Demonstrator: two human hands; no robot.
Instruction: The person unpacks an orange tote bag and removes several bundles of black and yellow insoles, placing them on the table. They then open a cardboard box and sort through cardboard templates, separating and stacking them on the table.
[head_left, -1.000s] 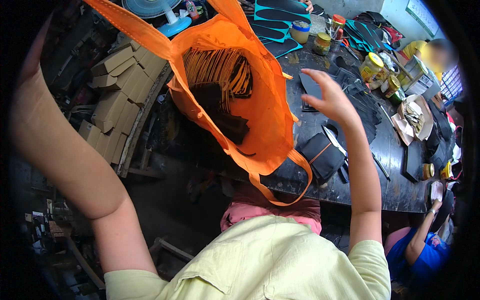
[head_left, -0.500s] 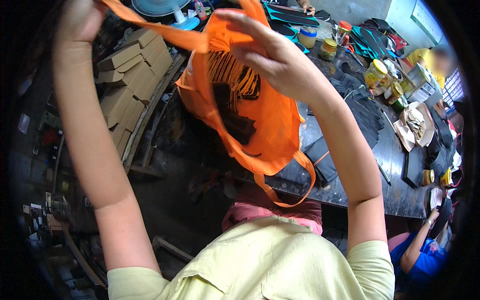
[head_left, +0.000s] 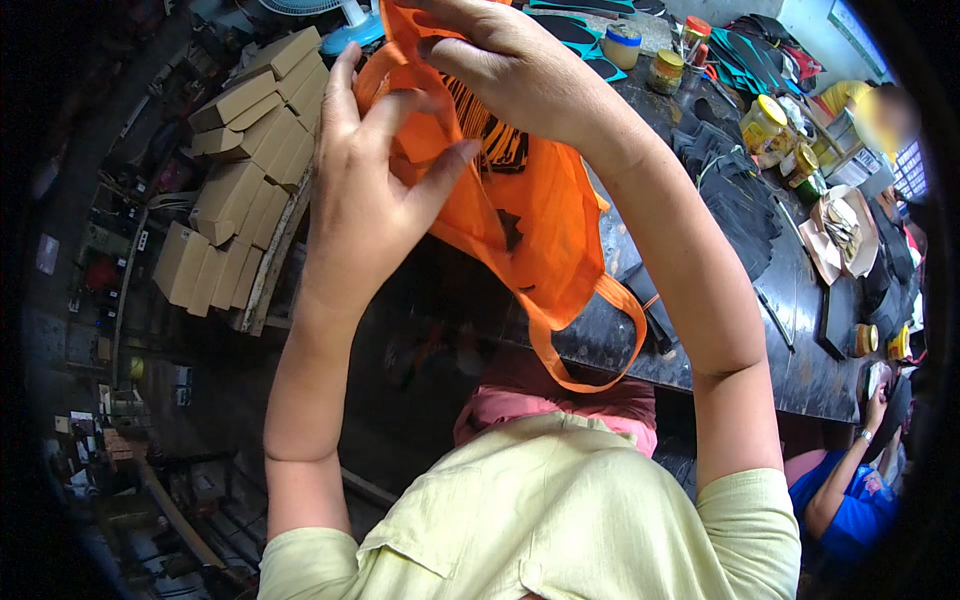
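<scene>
An orange fabric bag [head_left: 545, 225] hangs in front of me above a dark worktable [head_left: 800, 350]. My left hand [head_left: 365, 185] grips the bag's near side, fingers pinching the cloth. My right hand [head_left: 505, 60] holds the bag's top edge from above. Through the gap I see dark and tan striped pieces [head_left: 495, 135] inside the bag. One orange handle loop [head_left: 590, 340] dangles below the bag.
Stacked cardboard boxes [head_left: 240, 190] lie on a rack at the left. Jars [head_left: 765, 120], black shoe parts [head_left: 735, 190] and tools cover the table to the right. A blue fan [head_left: 335, 15] stands at the top. Another person in a blue shirt [head_left: 850, 490] sits at the lower right.
Both hands came together at the bag's mouth. The left hand moved in from the far left and closed on the cloth; the bag is now bunched and narrower.
</scene>
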